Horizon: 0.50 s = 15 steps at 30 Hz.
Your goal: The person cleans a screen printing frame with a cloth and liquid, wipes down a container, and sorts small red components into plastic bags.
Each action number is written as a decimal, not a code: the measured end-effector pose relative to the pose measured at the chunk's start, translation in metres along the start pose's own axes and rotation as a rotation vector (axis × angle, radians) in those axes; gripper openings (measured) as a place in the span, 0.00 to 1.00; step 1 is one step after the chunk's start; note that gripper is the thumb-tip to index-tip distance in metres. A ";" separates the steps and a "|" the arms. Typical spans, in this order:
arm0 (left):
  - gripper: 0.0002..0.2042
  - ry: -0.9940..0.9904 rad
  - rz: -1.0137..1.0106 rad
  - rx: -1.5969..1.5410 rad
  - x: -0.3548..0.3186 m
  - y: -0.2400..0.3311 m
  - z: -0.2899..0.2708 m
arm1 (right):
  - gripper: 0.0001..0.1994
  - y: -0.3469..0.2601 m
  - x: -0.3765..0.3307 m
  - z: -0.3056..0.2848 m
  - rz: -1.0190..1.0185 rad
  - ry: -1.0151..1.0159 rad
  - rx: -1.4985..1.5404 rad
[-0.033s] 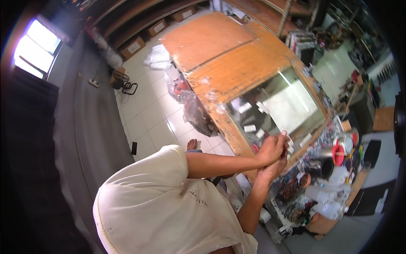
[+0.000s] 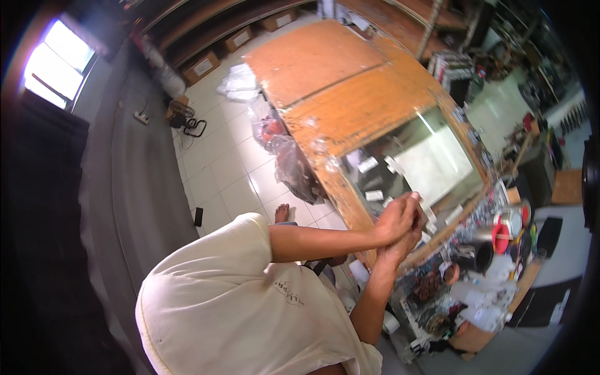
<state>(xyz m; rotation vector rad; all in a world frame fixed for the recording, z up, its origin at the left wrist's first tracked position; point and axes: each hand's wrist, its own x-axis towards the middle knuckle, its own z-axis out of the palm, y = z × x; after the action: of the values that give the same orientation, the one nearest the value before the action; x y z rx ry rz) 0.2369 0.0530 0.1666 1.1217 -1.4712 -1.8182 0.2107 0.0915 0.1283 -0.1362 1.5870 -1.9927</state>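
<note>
My left hand and my right hand are pressed together above the near edge of a glass pane set into the table. The left lies partly over the right, with its fingers bent and one fingertip pointing away from me. Whatever is between the fingers, if anything, is too small or hidden to make out. Beyond my hands a white sheet shows at the glass. Small white pieces are scattered around it, and a few pale bits lie close to my fingertips.
The worn wooden table stretches away from me. To the right stand a black pot, a red-rimmed container and clear plastic bottles. Plastic bags sit on the tiled floor along the table's left side.
The view has shifted slightly. Both hands, still together, have moved a little to the left over the glass.
</note>
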 end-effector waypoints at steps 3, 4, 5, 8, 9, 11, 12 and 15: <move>0.25 0.307 0.168 0.071 0.028 0.006 -0.090 | 0.13 0.042 0.012 0.081 0.040 -0.498 0.071; 0.26 0.414 0.225 0.070 0.048 -0.011 -0.121 | 0.14 0.064 0.016 0.111 0.168 -0.551 0.175; 0.26 0.523 0.279 0.074 0.070 -0.030 -0.157 | 0.14 0.093 0.016 0.145 0.303 -0.599 0.278; 0.28 0.601 0.146 -0.286 0.132 -0.062 -0.282 | 0.15 0.150 -0.017 0.253 0.297 -0.690 0.238; 0.30 0.483 -0.034 -0.475 0.135 -0.031 -0.324 | 0.15 0.165 -0.027 0.283 0.213 -0.694 0.165; 0.31 0.376 -0.270 -0.582 0.162 -0.044 -0.398 | 0.13 0.218 -0.035 0.340 0.284 -0.491 0.104; 0.30 0.371 -0.285 -0.625 0.177 -0.065 -0.426 | 0.12 0.243 -0.036 0.371 0.283 -0.425 0.161; 0.26 0.375 -0.377 -0.663 0.230 -0.120 -0.500 | 0.13 0.345 0.008 0.422 0.476 -0.385 0.173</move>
<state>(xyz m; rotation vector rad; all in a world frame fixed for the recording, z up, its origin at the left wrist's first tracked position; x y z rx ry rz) 0.5594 -0.3602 -0.0383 1.3301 -0.4009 -1.9736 0.5112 -0.3177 -0.0699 -0.0603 1.0773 -1.6038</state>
